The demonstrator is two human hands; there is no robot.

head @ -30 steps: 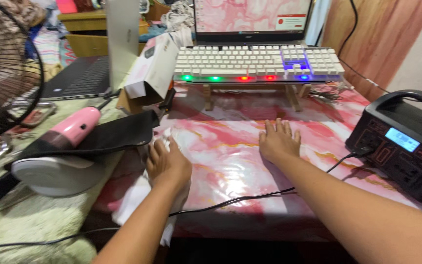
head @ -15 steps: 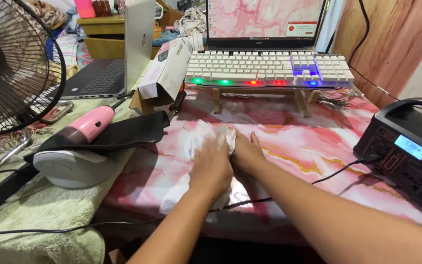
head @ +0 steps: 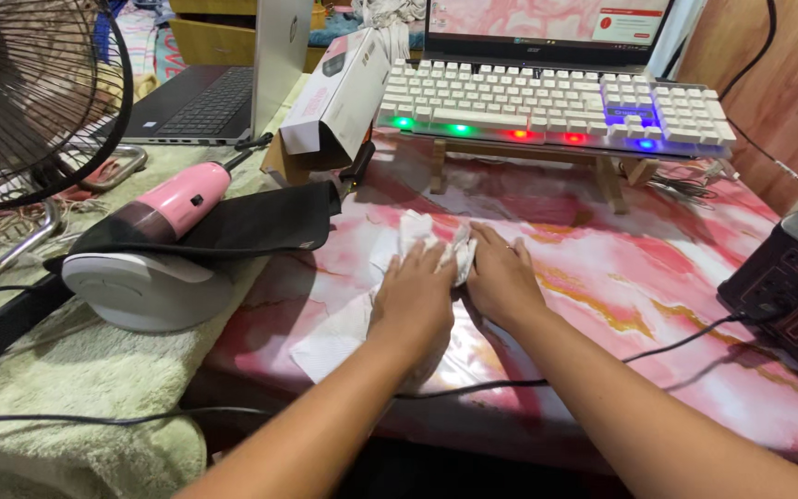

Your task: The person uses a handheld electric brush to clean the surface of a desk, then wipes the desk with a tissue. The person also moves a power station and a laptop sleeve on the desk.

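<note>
A crumpled white cloth point(head: 353, 319) lies on the pink marbled table top point(head: 658, 277). My left hand point(head: 415, 298) rests flat on the cloth, fingers together, pressing it down. My right hand point(head: 502, 277) lies beside it on the right, fingers touching the bunched far end of the cloth. The two hands are side by side and touch each other. A thin black cable point(head: 667, 344) runs under my right forearm across the table.
A white keyboard with coloured lights point(head: 556, 102) sits on a wooden stand before a laptop point(head: 547, 23). A white box point(head: 334, 97), pink handheld device point(head: 173, 203), black pad, fan point(head: 30, 102) and second laptop point(head: 223, 83) are left. A black power unit point(head: 796, 286) stands right.
My left hand slid the cloth from the left toward the middle. My right hand moved left to meet it. Both hands have since stayed together on the cloth.
</note>
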